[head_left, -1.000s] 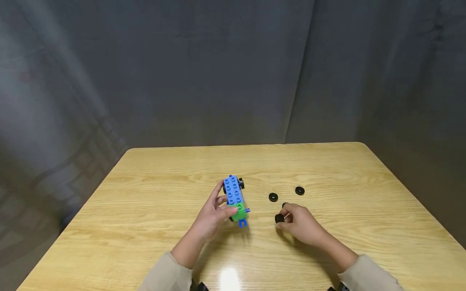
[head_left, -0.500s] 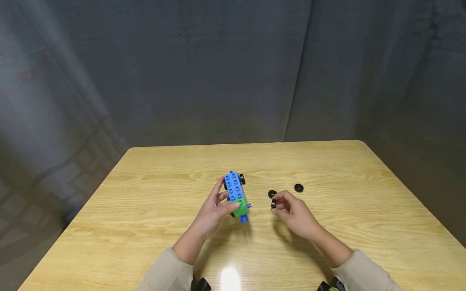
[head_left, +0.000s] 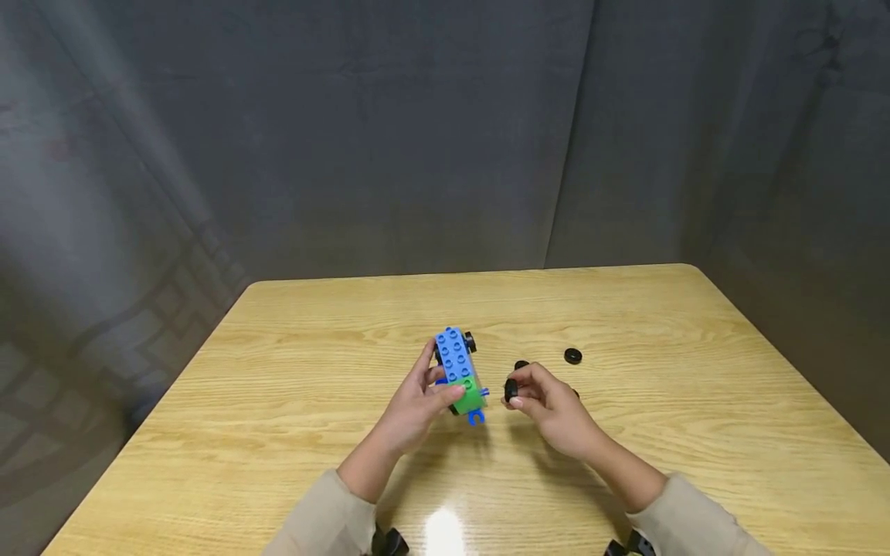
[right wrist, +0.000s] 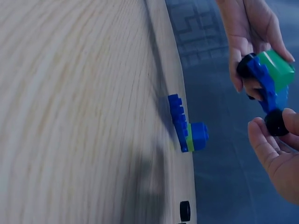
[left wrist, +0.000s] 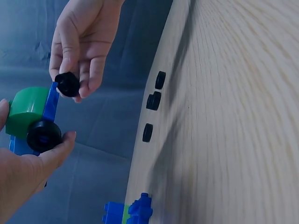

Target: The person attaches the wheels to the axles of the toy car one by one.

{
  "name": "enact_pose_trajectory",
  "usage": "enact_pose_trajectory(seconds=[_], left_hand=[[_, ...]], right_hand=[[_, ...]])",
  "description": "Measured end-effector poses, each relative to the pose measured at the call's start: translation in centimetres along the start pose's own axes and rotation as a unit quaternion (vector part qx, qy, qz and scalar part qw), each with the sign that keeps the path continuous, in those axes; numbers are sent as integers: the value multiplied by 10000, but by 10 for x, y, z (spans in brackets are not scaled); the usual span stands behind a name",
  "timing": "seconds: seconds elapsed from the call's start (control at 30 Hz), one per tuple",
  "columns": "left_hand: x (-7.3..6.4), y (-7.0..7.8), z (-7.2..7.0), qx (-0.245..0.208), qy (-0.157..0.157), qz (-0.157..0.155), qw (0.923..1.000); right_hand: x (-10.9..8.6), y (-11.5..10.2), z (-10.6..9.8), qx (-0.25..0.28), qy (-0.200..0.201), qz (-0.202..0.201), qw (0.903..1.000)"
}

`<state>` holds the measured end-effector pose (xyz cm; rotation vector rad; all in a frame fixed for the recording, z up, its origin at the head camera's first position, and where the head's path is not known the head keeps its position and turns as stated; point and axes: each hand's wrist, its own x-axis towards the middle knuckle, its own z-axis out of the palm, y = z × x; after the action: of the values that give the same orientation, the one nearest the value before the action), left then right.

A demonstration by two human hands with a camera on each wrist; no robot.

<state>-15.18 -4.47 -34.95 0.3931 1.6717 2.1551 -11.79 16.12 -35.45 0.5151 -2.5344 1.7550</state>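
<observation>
From the head view, my forearms reach forward over the counter, palms turned towards each other. My left hand grips the blue and green toy car aloft, thumb across its green block. My right hand pinches a black wheel just beside the car's blue axle.

In the left wrist view, loose wheels lie on the counter.

In the right wrist view, a blue and green brick build sits there too.
</observation>
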Motion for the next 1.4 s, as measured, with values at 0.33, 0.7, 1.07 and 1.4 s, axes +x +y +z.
enact_pose_trajectory(seconds=[0.33, 0.7, 1.07, 1.4], left_hand=[[1, 0, 3, -37, -180, 138, 9997], [1, -2, 5, -18, -248, 155, 9996], [1, -2, 6, 265, -217, 139, 9993], [2, -5, 8, 331, -99, 217, 9992]], right_hand=[[2, -1, 7, 359, -83, 19, 9993], [3, -1, 12, 226, -73, -17, 9997], [1, -1, 20, 596, 145, 36, 9981], [5, 4, 24, 211, 380, -400, 9983]])
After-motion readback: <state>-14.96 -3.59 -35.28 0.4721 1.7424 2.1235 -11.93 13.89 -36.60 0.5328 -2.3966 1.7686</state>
